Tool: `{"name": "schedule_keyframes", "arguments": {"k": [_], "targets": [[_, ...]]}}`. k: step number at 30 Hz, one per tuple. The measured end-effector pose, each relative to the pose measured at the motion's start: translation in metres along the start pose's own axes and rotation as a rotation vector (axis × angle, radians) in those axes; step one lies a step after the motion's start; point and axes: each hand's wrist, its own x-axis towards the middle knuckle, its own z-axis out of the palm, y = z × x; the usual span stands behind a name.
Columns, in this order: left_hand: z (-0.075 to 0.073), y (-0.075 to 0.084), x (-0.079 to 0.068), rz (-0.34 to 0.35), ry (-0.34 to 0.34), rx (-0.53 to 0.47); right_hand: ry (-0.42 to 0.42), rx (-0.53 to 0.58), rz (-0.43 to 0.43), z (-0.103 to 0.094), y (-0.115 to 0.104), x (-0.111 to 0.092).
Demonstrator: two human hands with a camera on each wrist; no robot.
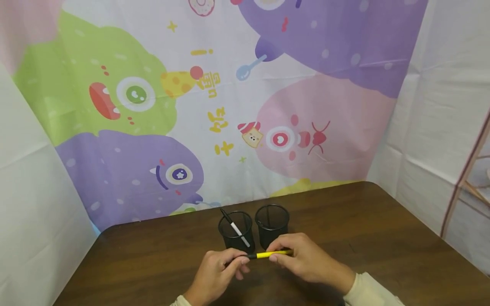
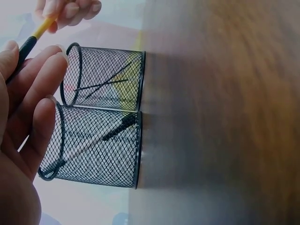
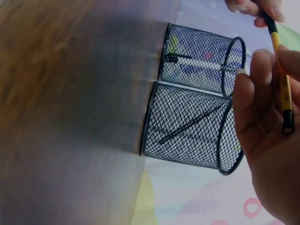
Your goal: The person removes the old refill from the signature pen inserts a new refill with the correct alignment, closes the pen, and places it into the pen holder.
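Note:
A yellow pen [image 1: 264, 255] with black ends is held level between both hands, in front of the mesh cups. My left hand [image 1: 218, 270] pinches its black left end between thumb and forefinger. On the yellow barrel [image 3: 284, 91], my right hand [image 1: 308, 260] grips near the other end, whose black tip shows in the right wrist view. Just behind the left hand stands the left black mesh cup [image 2: 93, 150], with a white-and-black marker [image 1: 236, 230] leaning in it. The right black mesh cup [image 3: 187, 126] stands upright beside it, behind the right hand.
Both cups stand on a dark brown wooden table [image 1: 160, 250]. A cartoon-printed cloth [image 1: 229, 170] hangs along the table's back edge, with white cloth panels at the left and right. A thin-framed rack [image 1: 468, 182] is at the far right.

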Motion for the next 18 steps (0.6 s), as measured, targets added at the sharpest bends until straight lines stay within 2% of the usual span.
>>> {"name": "schedule_keyframes", "arguments": {"k": [10, 18], "targets": [[-0.0005, 0.0004, -0.0003, -0.04, -0.016, -0.021, 0.01, -0.053, -0.022, 0.0012, 0.0007, -0.0002], [-0.0015, 0.0046, 0.0005, -0.017, -0.007, -0.006, 0.008, -0.072, -0.031, 0.0009, 0.0001, -0.0005]]}}
